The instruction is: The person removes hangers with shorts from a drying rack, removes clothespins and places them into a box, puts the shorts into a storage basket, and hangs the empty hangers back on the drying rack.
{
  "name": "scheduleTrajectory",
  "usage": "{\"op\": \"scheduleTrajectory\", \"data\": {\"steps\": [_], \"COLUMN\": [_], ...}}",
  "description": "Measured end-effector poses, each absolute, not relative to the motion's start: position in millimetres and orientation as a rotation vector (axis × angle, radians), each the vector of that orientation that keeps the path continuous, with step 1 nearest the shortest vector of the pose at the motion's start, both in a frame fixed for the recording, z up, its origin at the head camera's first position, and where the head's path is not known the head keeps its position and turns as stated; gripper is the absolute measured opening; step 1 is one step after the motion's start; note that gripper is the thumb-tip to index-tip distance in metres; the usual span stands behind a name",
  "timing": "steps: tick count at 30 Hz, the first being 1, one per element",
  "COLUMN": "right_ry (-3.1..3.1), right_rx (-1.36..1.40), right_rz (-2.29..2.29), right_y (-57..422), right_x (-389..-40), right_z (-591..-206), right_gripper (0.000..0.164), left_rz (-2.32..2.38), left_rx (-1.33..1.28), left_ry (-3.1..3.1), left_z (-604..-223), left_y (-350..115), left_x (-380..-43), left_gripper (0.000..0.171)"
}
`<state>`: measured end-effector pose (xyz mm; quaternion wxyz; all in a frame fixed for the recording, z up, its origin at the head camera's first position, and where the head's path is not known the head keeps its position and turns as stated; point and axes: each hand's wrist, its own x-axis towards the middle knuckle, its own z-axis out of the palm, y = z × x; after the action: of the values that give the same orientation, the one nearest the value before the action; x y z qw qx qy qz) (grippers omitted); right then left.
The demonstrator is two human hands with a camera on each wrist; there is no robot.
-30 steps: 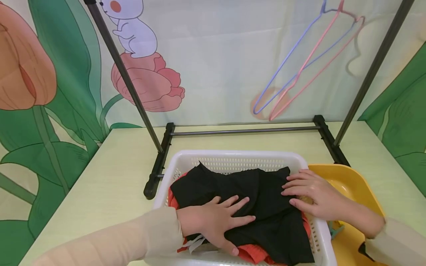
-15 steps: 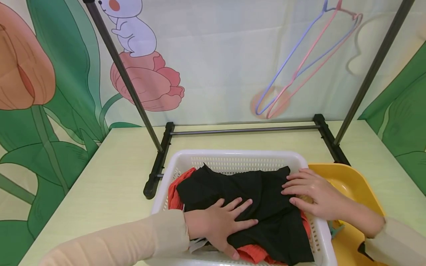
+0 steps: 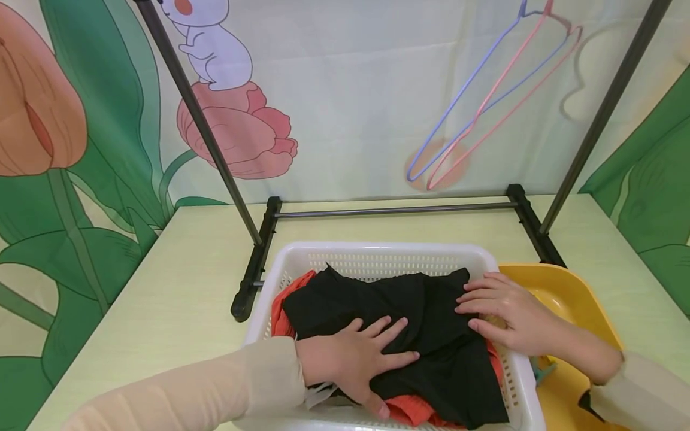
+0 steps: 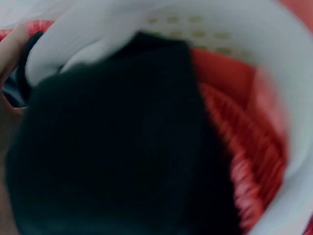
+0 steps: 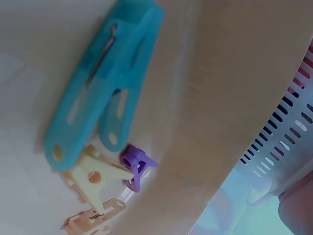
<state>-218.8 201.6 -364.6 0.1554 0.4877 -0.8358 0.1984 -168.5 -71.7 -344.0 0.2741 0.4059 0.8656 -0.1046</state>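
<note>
A black garment [image 3: 436,323] lies in a white perforated basket [image 3: 388,248], over orange-red clothing [image 3: 288,308] that shows at the left and front. My left hand [image 3: 358,362] rests on the black garment with its fingers spread. White straps [image 3: 320,395] stick out beside that wrist. My right hand [image 3: 509,311] lies across the basket's right rim, its loosely bent fingertips touching the garment's edge. Close up in the left wrist view, the black cloth [image 4: 117,142] covers most of the red ribbed fabric [image 4: 244,156].
Beside the basket at the right stands a yellow tub [image 3: 571,287]. It holds a large blue clothespin [image 5: 102,83] and small purple [image 5: 137,164] and cream pegs [image 5: 95,176]. Behind rises a black rack frame [image 3: 399,211]. A blue hanger [image 3: 458,102] and a pink hanger [image 3: 501,90] hang above.
My left hand has slid slightly right with the black garment, baring more orange-red cloth at the left. The hangers sway a little. My right hand stays in place.
</note>
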Motion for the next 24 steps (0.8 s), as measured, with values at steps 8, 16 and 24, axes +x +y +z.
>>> {"op": "scheduleTrajectory", "data": {"steps": [8, 16, 24], "right_ry": [-2.411, -2.346, -2.284], "right_rx": [1.389, 1.405, 1.370], "right_rz": [0.515, 0.402, 0.335], "right_y": [202.5, 202.4, 203.7], "right_x": [-217.5, -218.0, -226.7], "right_z": [-363.1, -358.8, -349.9], "right_gripper": [0.023, 0.028, 0.033], "left_rz": [-0.299, -0.309, -0.262], "left_rx": [1.044, 1.090, 0.996], "left_ry": [2.425, 2.636, 2.757], "left_z": [-323.2, -304.1, -296.6], "left_y": [-64.3, -60.1, -67.7], "left_x": [-164.7, -176.3, -200.5], "left_gripper": [0.083, 0.081, 0.076]}}
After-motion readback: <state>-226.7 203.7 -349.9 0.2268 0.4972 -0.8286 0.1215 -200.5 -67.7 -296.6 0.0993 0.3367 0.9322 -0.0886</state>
